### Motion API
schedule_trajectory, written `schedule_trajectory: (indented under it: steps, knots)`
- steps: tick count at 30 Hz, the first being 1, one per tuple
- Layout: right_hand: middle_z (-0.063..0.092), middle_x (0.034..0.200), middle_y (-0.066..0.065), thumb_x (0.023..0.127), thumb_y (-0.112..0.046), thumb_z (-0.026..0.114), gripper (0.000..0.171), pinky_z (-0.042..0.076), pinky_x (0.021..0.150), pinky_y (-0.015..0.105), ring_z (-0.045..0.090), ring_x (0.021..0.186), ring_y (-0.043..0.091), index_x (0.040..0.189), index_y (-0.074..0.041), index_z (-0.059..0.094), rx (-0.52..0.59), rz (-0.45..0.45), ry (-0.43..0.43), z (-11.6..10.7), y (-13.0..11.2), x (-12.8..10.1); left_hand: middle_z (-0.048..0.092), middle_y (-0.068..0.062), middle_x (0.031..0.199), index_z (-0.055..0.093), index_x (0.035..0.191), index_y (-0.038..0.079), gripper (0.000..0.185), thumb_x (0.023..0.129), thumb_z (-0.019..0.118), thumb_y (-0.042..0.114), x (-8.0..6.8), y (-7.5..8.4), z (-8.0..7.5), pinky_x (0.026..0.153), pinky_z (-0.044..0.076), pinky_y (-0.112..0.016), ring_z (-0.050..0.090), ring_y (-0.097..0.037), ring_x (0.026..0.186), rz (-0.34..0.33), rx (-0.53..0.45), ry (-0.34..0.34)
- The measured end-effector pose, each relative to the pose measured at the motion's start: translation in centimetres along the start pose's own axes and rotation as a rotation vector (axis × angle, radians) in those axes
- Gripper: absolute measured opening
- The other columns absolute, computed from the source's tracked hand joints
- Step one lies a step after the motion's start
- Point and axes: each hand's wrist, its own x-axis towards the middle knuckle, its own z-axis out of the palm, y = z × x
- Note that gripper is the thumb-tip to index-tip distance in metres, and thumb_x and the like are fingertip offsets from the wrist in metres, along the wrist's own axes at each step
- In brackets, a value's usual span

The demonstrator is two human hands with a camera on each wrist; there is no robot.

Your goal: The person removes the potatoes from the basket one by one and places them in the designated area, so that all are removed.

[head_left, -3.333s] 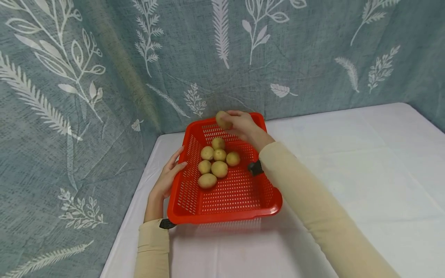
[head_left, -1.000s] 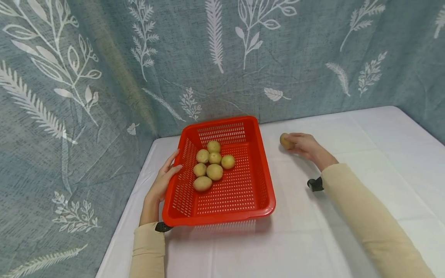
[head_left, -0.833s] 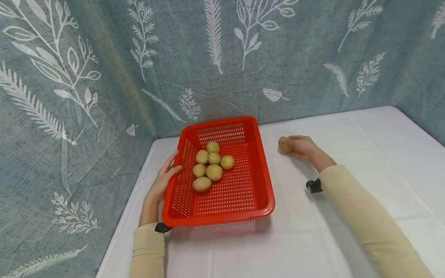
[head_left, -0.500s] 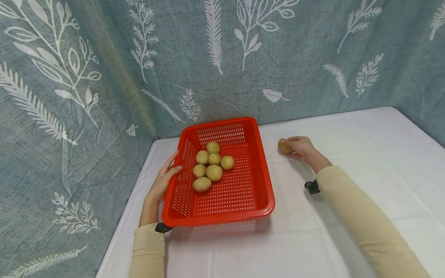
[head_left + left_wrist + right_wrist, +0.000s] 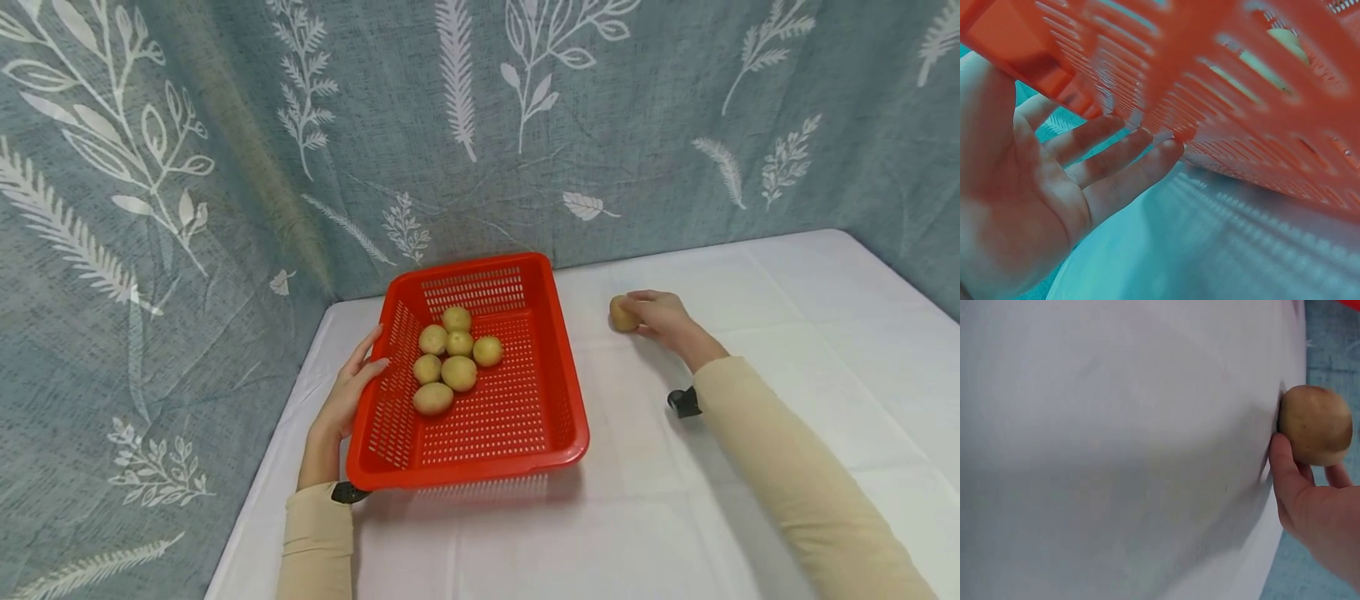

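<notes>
My left hand [image 5: 347, 390] grips the left rim of a red plastic basket [image 5: 564, 367], its thumb over the rim. Its other fingers [image 5: 1129, 181] lie fairly straight against the slotted outer wall in the left wrist view. Several potatoes [image 5: 459, 373] sit grouped on the left half of the basket's floor. Away to the right of the basket, my right hand [image 5: 663, 318] holds a single potato [image 5: 1316, 425] low at the white tabletop, thumb on one side and fingers on the other. Part of those fingers is hidden behind the potato.
A white cloth [image 5: 750, 350] covers the table. Grey-green curtains [image 5: 465, 125] with white leaf prints hang close behind the table and along its left side. Black wrist straps [image 5: 684, 402] show at the cuffs.
My right hand has carried the potato from over the basket's far right corner out to the table on the right, and lowered it there. The left hand keeps its hold on the rim.
</notes>
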Motion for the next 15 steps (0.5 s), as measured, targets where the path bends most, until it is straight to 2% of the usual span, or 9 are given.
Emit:
schedule_trajectory:
  steps: [8, 15]
  knots:
    - [0.022, 0.151, 0.022, 0.104, -0.028, 0.037, 0.056, 0.034, 0.104, 0.035, 0.029, 0.131, 0.028, 0.148, 0.004, 0.024, -0.059, 0.018, -0.016, -0.58, -0.43, -0.22, 0.034, -0.020, 0.138, 0.013, 0.155, 0.023, 0.060, 0.103, 0.043, 0.021, -0.07, 0.07, -0.05, 0.075, 0.054, -0.033, 0.061, -0.017, 0.097, -0.003, -0.002, 0.008]
    - [0.017, 0.151, 0.026, 0.105, -0.026, 0.031, 0.058, 0.031, 0.106, 0.038, 0.024, 0.137, 0.033, 0.149, 0.007, 0.011, -0.014, 0.050, -0.023, -1.00, -0.38, -0.14, 0.033, -0.021, 0.138, 0.013, 0.155, 0.024, 0.059, 0.103, 0.042, 0.021, -0.02, 0.00, 0.01, 0.074, 0.054, -0.033, 0.062, -0.018, 0.096, -0.012, -0.001, 0.008]
